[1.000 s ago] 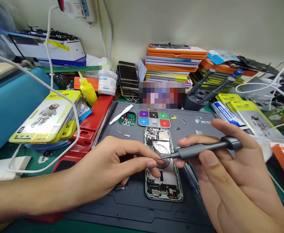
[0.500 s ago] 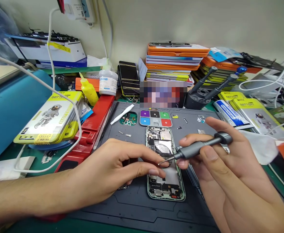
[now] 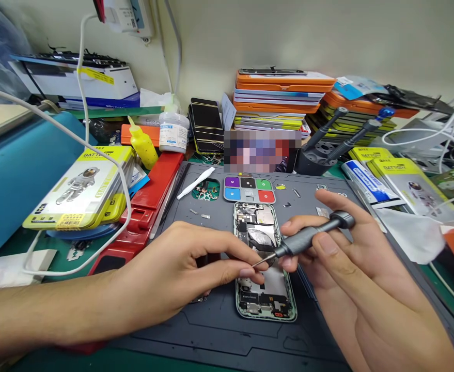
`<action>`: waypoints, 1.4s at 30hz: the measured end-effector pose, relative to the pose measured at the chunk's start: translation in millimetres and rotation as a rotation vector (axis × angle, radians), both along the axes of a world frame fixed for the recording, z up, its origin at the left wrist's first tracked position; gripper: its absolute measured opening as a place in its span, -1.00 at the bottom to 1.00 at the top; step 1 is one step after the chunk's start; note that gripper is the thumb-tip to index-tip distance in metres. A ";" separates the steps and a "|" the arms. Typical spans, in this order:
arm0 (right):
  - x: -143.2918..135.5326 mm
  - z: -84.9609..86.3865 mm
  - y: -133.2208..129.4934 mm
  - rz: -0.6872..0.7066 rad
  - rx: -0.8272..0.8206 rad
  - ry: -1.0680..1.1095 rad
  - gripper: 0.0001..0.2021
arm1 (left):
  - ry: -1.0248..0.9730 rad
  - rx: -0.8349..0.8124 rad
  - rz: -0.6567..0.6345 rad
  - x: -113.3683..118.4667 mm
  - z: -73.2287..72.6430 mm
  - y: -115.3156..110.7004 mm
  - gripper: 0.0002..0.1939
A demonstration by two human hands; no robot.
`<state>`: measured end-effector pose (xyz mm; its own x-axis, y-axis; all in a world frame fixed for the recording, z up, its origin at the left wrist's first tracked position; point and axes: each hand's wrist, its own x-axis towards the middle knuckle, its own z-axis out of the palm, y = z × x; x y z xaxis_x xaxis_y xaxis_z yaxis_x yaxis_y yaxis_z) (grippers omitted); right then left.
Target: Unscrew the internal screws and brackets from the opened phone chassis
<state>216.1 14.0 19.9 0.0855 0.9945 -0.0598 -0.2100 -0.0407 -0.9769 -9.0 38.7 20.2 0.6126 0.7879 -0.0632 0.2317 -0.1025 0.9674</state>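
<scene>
In my right hand (image 3: pixel 350 258) is a dark grey precision screwdriver (image 3: pixel 298 242), gripped by its knurled handle and slanting down to the left. Thumb and forefinger of my left hand (image 3: pixel 207 263) are closed together around the screwdriver's tip; anything tiny between them is hidden. Both hands hover over an opened phone (image 3: pixel 265 310) with a pale green frame, its circuit parts and bare metal showing. The phone lies face up on a dark grey work mat (image 3: pixel 196 341), and my left fingers cover part of its left edge.
Beyond the phone lie a colour-coded tray (image 3: pixel 249 189), a white spudger (image 3: pixel 196 183) and several small metal parts. A screwdriver holder (image 3: pixel 315 157) stands at the back right. Battery boxes (image 3: pixel 81 186) and a red tool (image 3: pixel 149 201) flank the mat's left side.
The screwdriver and my right hand have shifted slightly left. My left thumb and forefinger, earlier a little apart, have closed at its tip. The phone has stayed put.
</scene>
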 end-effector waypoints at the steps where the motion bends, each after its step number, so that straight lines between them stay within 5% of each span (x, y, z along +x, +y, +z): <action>1: 0.1 0.3 0.2 0.003 -0.001 0.003 -0.61 | 0.003 -0.003 -0.002 0.0 0.2 -0.2 -0.82; 42: 3.2 -5.1 1.0 0.058 0.029 -0.009 -0.61 | 0.036 0.017 -0.001 0.5 0.9 -1.3 -0.81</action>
